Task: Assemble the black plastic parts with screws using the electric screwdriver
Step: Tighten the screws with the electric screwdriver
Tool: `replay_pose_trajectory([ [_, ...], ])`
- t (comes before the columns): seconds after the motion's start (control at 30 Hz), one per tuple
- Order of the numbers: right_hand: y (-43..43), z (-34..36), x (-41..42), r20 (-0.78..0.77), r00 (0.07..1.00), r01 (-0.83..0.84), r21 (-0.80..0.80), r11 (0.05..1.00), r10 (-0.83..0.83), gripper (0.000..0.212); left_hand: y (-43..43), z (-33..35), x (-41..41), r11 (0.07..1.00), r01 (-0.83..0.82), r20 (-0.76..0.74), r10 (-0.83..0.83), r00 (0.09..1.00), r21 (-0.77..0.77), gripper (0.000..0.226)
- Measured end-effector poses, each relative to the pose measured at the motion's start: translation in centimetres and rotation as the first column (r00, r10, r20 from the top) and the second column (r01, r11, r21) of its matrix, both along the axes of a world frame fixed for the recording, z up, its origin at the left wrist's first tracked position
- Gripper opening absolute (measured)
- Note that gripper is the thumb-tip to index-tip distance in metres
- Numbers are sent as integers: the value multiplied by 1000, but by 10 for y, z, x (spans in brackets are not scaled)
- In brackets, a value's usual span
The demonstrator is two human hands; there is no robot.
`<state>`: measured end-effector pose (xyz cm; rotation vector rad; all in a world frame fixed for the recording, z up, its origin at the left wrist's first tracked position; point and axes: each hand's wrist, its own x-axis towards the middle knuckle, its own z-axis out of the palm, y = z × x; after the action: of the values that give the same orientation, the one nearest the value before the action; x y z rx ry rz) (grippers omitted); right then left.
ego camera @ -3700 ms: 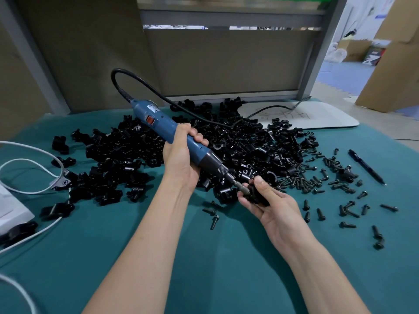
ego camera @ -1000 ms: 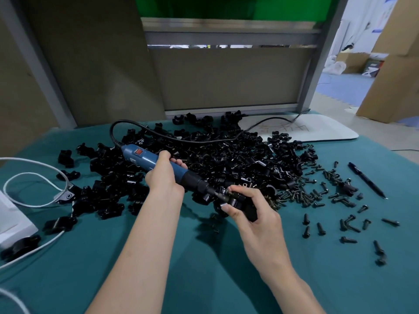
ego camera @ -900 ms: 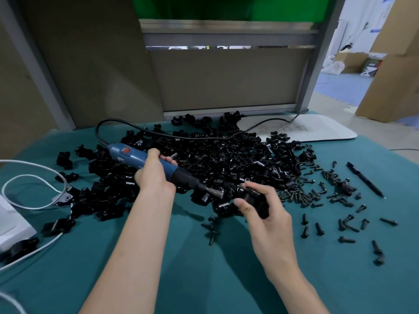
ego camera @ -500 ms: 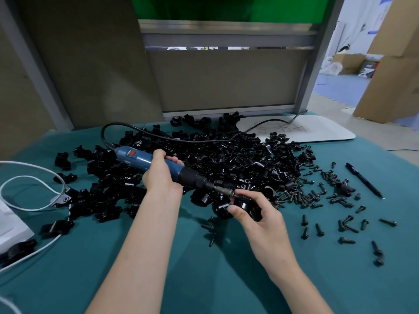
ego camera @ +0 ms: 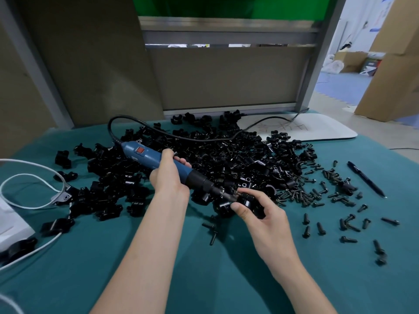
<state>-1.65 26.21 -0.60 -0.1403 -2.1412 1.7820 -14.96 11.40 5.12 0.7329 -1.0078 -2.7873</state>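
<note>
My left hand [ego camera: 169, 177], in the middle of the frame, is closed round the blue electric screwdriver with a black nose [ego camera: 147, 155]. My right hand [ego camera: 263, 214], a little to the right of centre, pinches one small black plastic part [ego camera: 248, 200] between the thumb and the curled fingers.

The long axis of the screwdriver runs from upper left down to lower right. Its thin metal bit [ego camera: 227, 195] meets the held part on the part's left side, so the part lies exactly on the line of the tool, at its tip. I cannot tell whether a screw already sits under the bit; the place is too dark and small. I think the next move must push along this same line, while the right hand stops the part from turning. If the part tilts, the bit may slip off.

Behind both hands lies the big heap of black plastic parts [ego camera: 226, 159], with the tool's black cord [ego camera: 181, 137] curving over it. Loose black screws [ego camera: 303, 196] are scattered at the right, and beyond them lies a black pen [ego camera: 365, 179]. All rests on a teal cloth [ego camera: 204, 279]. At the left edge is a white cable loop [ego camera: 29, 177], and at upper right a white board [ego camera: 317, 130]. A grey partition panel [ego camera: 226, 78] closes the back, and a brown cardboard box [ego camera: 394, 64] stands at the far right.
</note>
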Motion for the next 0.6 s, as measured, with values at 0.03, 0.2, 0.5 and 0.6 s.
replay_pose_trajectory([
  [0.03, 0, 1, 0, -5, 1000, 10, -13, 1000, -10, 26, 2, 0, 1, 1000, -6, 0, 6, 1000, -4, 17],
  [0.2, 1, 1, 0, 2, 1000, 22, -28, 999, -22, 30, -5, 0, -2, 999, 5, 23, -6, 1000, 42, 17],
  [0.5, 1, -2, -1, 30, 1000, -4, 6, 1000, 4, 21, -9, -4, -3, 997, 13, 53, -18, 998, 78, 14],
  [0.6, 1, -3, -1, 39, 999, -7, 23, 1000, 6, 22, -10, -4, -4, 995, -2, 51, -3, 999, 99, 14],
])
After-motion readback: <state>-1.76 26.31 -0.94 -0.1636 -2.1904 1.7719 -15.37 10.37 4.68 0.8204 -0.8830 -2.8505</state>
